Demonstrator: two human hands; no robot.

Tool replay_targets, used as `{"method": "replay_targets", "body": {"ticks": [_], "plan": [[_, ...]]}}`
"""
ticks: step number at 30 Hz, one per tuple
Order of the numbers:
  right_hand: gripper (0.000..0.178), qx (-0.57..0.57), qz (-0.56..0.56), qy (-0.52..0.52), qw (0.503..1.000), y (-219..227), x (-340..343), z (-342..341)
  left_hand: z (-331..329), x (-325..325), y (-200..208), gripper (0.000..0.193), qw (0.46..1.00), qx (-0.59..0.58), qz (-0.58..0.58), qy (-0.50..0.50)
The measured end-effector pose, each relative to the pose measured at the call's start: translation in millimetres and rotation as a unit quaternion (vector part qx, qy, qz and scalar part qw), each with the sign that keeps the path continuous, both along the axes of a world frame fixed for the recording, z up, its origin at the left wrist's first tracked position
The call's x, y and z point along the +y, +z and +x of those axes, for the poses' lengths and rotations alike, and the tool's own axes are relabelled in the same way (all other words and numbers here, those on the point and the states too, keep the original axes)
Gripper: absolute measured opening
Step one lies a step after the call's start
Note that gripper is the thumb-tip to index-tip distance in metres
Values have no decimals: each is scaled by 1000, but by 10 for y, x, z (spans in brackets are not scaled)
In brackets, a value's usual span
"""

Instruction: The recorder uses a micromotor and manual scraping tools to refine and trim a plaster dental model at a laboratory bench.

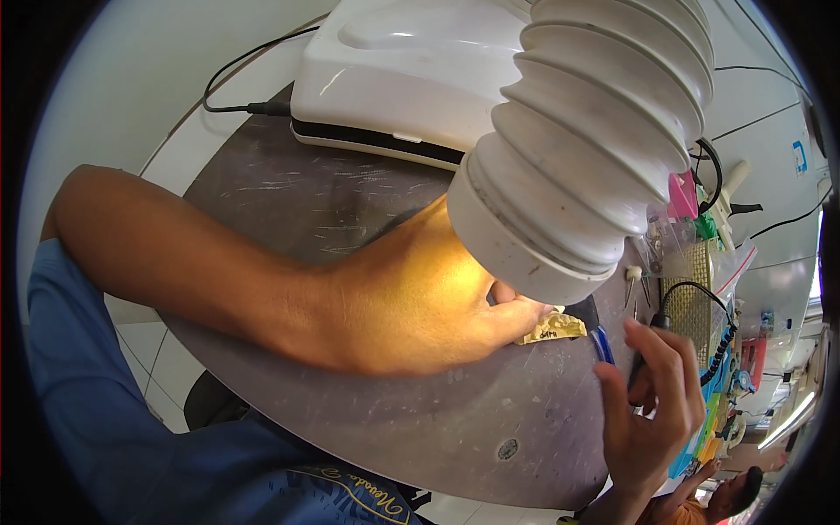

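My left hand (429, 293) reaches in from the left, back of the hand up, lit yellow under the mouth of a white ribbed hose (604, 149). Its thumb and fingers are closed on a pale yellow dental plaster model (560, 327) with dark handwriting on its side; most of the fingers are hidden by the hand and hose. On the right, my right hand (661, 398) has its fingers curled round a dark corded handpiece (662, 322), largely covered by the fingers. A blue slim object (602, 345) lies between the model and my right hand.
A white machine with a black band (402, 79) stands at the back, its cable (267, 108) plugged in at the left. To the right are a woven basket (689, 302), a coiled black cord (720, 354) and small tools. Another person (735, 499) sits at far lower right.
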State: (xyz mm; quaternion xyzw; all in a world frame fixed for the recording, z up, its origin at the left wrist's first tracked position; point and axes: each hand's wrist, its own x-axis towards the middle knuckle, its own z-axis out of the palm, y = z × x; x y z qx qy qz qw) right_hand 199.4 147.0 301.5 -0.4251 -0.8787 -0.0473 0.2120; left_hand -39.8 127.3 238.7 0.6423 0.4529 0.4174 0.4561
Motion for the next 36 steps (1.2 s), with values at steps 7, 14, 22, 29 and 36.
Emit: {"method": "replay_targets", "body": {"ticks": [7, 14, 22, 29, 36], "plan": [[31, -36, -72, 127, 989, -169, 149, -144, 79, 38, -117, 14, 991, -24, 119, 48], [30, 38, -105, 90, 990, -167, 52, -138, 92, -133, -57, 14, 956, -31, 256, 137], [20, 39, -47, 190, 980, -129, 125, -168, 325, -2, -322, 15, 974, -154, 154, 64], [12, 53, -33, 159, 985, -170, 37, -203, 194, 75, -305, 20, 973, -68, 220, 1], [8, 113, -45, 52, 991, -202, 23, -134, 162, 2, -256, 25, 965, -17, 259, 28]]}}
